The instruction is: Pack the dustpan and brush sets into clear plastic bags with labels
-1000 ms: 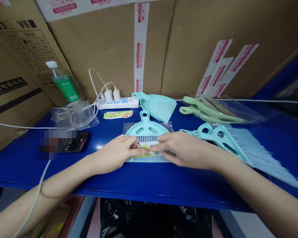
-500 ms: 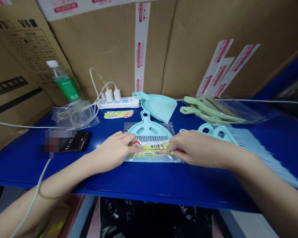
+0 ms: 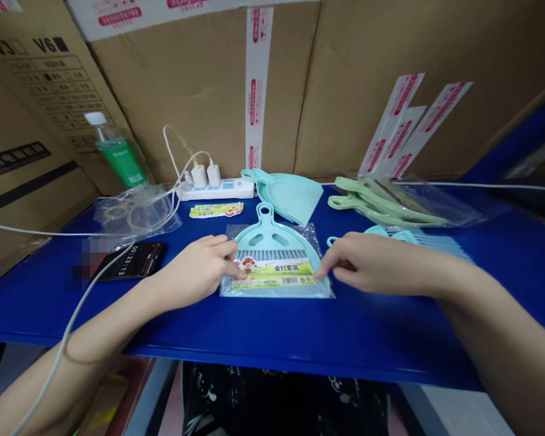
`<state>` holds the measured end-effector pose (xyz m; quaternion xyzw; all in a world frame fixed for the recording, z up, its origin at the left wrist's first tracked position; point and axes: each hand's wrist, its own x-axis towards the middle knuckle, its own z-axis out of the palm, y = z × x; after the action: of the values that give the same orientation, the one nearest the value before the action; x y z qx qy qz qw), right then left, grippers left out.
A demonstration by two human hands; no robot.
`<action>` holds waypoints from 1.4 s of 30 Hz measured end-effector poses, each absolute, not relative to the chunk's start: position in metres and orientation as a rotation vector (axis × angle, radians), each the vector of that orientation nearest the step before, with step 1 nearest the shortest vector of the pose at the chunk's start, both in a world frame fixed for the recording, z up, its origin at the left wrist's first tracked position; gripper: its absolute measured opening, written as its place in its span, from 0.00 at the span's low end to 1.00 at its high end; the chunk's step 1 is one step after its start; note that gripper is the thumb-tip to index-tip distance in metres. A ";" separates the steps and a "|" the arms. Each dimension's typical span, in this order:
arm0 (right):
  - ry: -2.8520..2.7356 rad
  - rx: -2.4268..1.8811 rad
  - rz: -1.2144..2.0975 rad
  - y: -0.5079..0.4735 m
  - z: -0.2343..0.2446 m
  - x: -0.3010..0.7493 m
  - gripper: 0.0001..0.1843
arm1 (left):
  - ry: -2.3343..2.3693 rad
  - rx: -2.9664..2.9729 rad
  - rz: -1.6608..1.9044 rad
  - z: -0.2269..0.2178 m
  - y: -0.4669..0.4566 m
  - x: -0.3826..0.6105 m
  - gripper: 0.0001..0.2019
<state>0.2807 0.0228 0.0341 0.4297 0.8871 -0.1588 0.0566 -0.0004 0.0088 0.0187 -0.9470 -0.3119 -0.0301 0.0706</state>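
Note:
A light-blue dustpan and a grey-bristled brush lie together in a clear bag in front of me. A yellow-and-white label runs across the bag's lower part. My left hand rests at the left end of the label, index finger stretched onto it and the other fingers bent. At the label's right end, my right hand touches with its index fingertip, its remaining fingers curled under. Neither hand grips anything. Light-blue brushes lie behind my right wrist, partly hidden by it.
More light-blue dustpans are stacked behind the bag. Green dustpans in clear plastic lie back right. Back left are loose labels, a power strip, a bottle and a phone. A white cable crosses my left forearm.
My two index fingers have moved apart along the label, from near its middle out to its ends. More of the label now shows. The bag stays in place.

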 end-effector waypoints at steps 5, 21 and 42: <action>2.704 1.317 -0.498 0.025 0.032 0.281 0.22 | -0.961 -2.870 -0.101 0.021 0.008 -0.002 0.22; 2.580 1.315 -0.501 0.025 0.030 0.274 0.14 | -1.153 -2.892 -0.117 0.016 0.007 0.000 0.13; 2.579 1.283 -0.601 0.021 0.031 0.274 0.08 | -1.468 -2.860 -0.011 0.016 0.006 0.003 0.04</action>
<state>0.2735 0.0210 0.0307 0.4340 0.8721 -0.2031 0.0991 0.0032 0.0060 0.0165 -0.8891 -0.4562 -0.0034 -0.0365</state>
